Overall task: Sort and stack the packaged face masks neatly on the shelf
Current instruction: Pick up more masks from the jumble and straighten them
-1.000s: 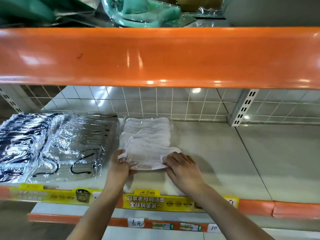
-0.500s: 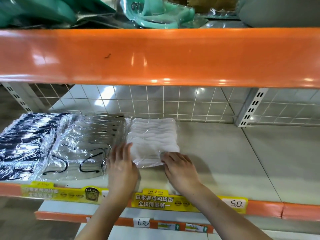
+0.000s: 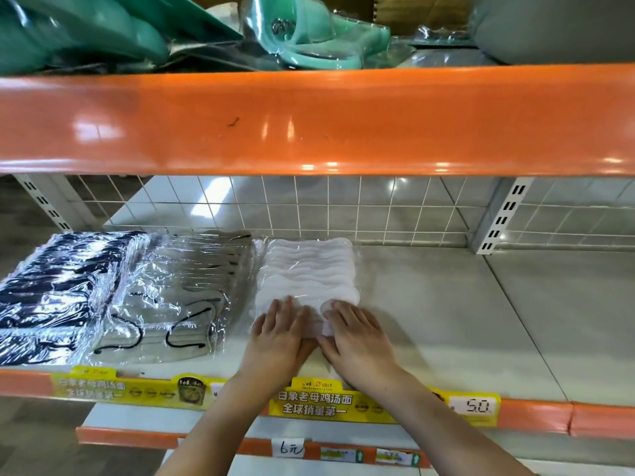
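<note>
Both hands lie flat and open on the nearest pack in the row of white packaged masks (image 3: 305, 273): the left hand (image 3: 276, 333) presses its near left corner, the right hand (image 3: 357, 333) its near right corner, fingers straight, nothing pinched. This white row sits mid-shelf on the grey shelf board (image 3: 429, 310), just right of the clear-wrapped grey masks with black ear loops (image 3: 178, 304), which in turn lie beside the dark navy masks (image 3: 58, 293) at far left. The step looks like squaring off the front pack. To do it well, I judge, keep the palms low and even, slide the slippery film back until it overlaps like the packs behind, and keep its left edge parallel to the neighbouring row.
</note>
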`<control>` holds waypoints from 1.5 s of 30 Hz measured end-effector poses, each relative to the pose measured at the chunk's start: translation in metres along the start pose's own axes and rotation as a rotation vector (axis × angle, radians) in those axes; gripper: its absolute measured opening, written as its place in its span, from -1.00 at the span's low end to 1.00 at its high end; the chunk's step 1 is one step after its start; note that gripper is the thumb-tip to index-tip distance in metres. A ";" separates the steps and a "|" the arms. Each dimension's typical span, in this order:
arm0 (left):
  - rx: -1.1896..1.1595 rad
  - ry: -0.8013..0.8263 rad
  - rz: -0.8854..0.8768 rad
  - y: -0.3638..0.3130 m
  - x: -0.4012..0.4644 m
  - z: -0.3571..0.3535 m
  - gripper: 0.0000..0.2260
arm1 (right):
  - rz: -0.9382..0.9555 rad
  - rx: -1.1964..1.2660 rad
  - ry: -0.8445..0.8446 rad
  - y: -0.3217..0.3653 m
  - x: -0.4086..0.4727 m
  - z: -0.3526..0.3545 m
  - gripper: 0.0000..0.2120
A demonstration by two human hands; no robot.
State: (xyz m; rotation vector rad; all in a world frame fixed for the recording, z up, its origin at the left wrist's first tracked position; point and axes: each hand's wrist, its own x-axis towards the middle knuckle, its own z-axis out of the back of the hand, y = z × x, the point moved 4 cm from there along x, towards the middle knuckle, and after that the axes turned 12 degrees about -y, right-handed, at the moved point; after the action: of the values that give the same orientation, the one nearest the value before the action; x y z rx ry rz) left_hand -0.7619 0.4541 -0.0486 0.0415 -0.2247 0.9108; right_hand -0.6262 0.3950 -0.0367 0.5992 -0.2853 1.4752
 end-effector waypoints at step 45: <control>0.008 -0.023 0.389 0.125 0.003 0.009 -0.36 | -0.230 -0.094 0.323 0.052 0.049 -0.060 -0.12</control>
State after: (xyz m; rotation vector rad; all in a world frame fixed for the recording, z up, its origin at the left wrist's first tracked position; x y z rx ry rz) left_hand -0.8604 0.5321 -0.0462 0.0153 -0.2551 1.2995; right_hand -0.6826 0.4677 -0.0497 0.2999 -0.0306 1.3043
